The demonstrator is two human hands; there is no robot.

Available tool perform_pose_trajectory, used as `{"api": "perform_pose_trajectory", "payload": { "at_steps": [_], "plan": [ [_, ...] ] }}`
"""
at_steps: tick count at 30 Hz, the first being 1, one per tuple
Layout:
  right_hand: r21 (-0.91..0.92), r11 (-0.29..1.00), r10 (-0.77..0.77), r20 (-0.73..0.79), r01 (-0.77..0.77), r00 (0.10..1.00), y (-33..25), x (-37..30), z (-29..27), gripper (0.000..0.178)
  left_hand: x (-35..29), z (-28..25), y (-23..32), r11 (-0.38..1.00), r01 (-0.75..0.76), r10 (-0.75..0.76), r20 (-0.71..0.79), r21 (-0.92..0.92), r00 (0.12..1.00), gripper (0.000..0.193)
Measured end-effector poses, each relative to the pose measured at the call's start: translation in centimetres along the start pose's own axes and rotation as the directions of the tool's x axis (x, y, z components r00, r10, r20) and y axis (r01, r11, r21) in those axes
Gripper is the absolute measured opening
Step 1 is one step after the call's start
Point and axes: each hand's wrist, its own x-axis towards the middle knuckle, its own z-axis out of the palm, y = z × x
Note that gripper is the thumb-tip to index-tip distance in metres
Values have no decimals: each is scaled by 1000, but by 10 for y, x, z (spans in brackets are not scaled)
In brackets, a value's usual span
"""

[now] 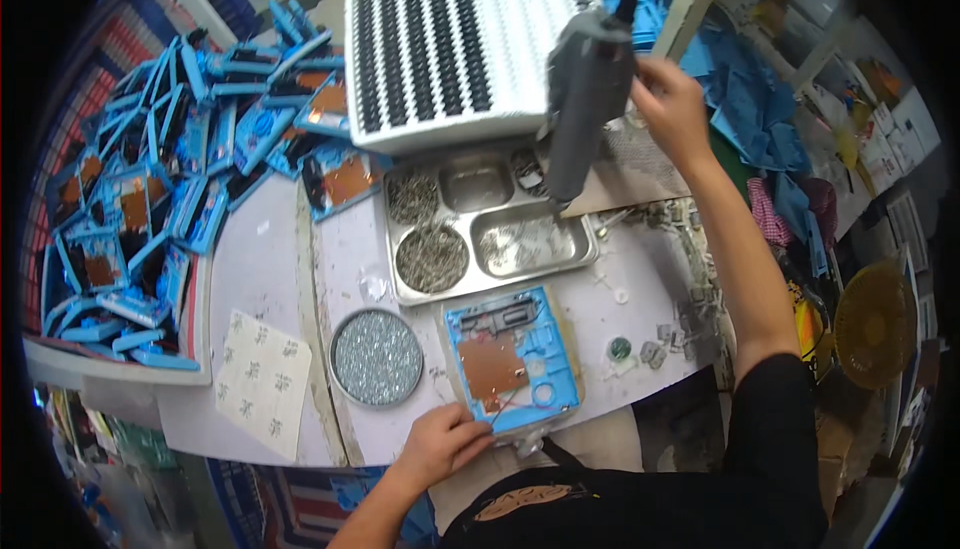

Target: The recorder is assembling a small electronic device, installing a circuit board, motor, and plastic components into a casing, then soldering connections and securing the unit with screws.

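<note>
A blue plastic housing [567,394] with a brown plate and a grey module [513,317] inside lies in front of me. My left hand [445,446] is closed at its near left corner, thumb and index finger together at the edge. A thin wire [508,401] runs to those fingertips. Further up, a dark electric screwdriver [585,99] hangs tilted from above, blurred by motion. My right hand [675,109] is beside its upper right side with curled fingers. The fingertips are partly hidden at the tool, and whether they grip it I cannot tell.
A metal tray [462,221] of screws and small parts sits behind the housing. Beyond stands a white foam box [520,129] with rows of black parts. A round dish [377,359] of small metal pieces, a paper sheet [262,384] and a crate [120,364] heaped with blue housings are leftward.
</note>
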Motion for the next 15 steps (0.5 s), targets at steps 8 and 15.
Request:
{"api": "perform_pose_trajectory", "payload": {
  "at_steps": [8,15],
  "plan": [
    [-628,747,-256,29,216,966,93,114,67,19,-2,1,1,996,85,-85,37,-6,996,21],
    [-542,758,-303,202,364,931,127,163,64,22,1,-1,5,995,101,-101,34,-12,994,20]
  ]
}}
